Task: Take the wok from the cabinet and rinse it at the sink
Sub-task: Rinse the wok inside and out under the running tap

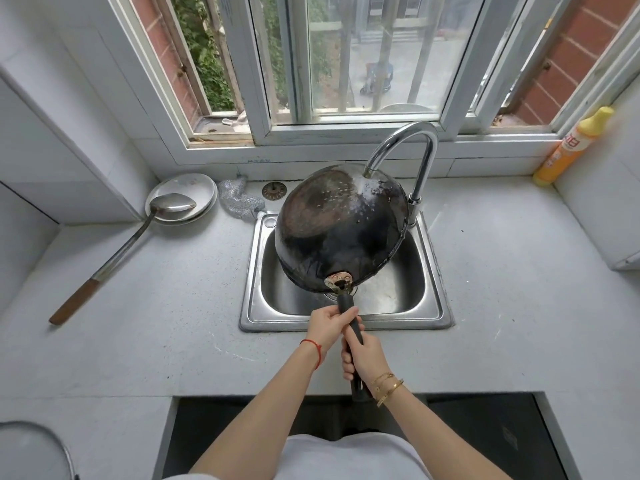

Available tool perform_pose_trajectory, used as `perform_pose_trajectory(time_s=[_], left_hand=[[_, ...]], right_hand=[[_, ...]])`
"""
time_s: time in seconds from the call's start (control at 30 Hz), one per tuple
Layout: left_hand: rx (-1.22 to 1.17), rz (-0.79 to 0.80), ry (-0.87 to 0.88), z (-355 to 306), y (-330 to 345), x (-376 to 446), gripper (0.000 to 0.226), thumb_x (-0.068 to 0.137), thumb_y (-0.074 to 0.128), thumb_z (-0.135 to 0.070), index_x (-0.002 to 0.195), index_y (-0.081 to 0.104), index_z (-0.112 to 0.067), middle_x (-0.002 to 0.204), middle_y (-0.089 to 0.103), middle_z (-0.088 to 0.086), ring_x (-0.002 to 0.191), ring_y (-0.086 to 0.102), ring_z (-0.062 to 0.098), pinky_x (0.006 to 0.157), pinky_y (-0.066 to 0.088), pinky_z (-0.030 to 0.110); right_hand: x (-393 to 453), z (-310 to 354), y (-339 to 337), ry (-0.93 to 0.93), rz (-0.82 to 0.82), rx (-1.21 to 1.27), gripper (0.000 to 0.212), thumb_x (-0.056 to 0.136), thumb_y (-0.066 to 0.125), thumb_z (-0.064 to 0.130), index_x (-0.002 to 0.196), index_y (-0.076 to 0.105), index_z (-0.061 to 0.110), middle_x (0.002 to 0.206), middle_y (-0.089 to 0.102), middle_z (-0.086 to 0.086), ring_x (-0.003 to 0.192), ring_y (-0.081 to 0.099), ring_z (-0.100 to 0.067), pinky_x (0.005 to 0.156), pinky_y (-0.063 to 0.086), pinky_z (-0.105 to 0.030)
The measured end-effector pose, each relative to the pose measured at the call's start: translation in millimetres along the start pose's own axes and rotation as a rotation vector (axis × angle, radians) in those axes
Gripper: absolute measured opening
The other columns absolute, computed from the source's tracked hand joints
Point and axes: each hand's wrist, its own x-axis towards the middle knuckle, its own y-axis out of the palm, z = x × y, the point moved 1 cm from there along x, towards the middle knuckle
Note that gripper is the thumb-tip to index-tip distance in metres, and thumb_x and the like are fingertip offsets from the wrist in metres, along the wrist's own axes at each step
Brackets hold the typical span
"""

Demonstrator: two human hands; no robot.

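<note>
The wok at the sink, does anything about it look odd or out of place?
The wok is turned underside up over the sink, so water from the faucet hits its outer bottom, not the inside. Both hands grip the handle: left hand, right hand. Nothing looks spilled or damaged.

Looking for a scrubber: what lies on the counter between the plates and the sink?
Head view: a crumpled steel-wool scrubber between plates and sink.

Sink basin blocked, counter sides partly free

The upturned wok (pixel 341 230) covers most of the sink (pixel 434 306), the faucet (pixel 420 157) arching over it at 1 o'clock; ladle (pixel 117 254) and plates (pixel 204 190) crowd 10 o'clock; bare counter (pixel 519 271) lies at 3 o'clock.
</note>
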Motion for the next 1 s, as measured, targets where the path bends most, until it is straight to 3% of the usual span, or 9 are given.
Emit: perform_pose_trajectory(time_s=[0.43, 1.0], left_hand=[[-0.002, 0.004, -0.012, 10, 3, -2, 0.028, 0.091, 0.067, -0.019, 0.103, 0.068, 0.005, 0.089, 0.074, 0.012, 0.078, 0.073, 0.017, 0.072, 0.057, 0.022], [0.046, 0.009, 0.007, 7, 9, -1, 0.025, 0.09, 0.068, -0.018, 0.102, 0.069, 0.004, 0.085, 0.075, 0.009, 0.074, 0.075, 0.015, 0.064, 0.054, 0.015]], right_hand=[[-7, -5, -5, 0.007, 0.019, -0.001, 0.044, 0.103, 0.042, 0.037, 0.07, 0.05, 0.008, 0.05, 0.045, -0.004, 0.038, 0.041, -0.016, 0.039, 0.041, -0.023], [-6, -6, -10, 0.015, 0.01, 0.018, 0.046, 0.103, 0.041, 0.038, 0.071, 0.052, 0.007, 0.05, 0.047, -0.005, 0.038, 0.043, -0.017, 0.039, 0.043, -0.023]])
